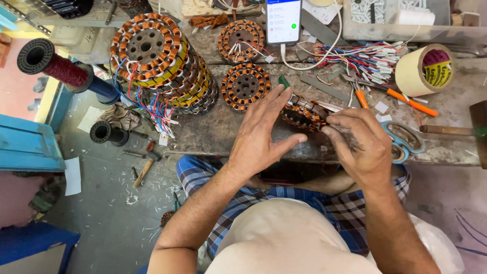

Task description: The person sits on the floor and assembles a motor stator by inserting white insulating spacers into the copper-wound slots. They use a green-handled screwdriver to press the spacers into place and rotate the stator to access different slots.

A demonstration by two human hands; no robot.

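A round copper-wound motor stator point(304, 114) stands tilted on the grey workbench point(213, 132) between my hands. My right hand point(362, 147) pinches its right edge with thumb and fingertips. My left hand point(264, 132) hovers at its left side, fingers spread, thumb reaching toward the stator's lower edge; I cannot tell if it touches. A green-handled tool point(284, 81) lies just behind the stator.
A leaning stack of wound stators point(162, 61) with coloured leads stands at the left. Two single stators point(245, 86) point(241, 39), a phone point(283, 21), a wire bundle point(365, 58), tape roll point(425, 70), orange pliers point(406, 101) and blue scissors point(403, 137) surround the hands. Wire spools point(56, 63) stand below left.
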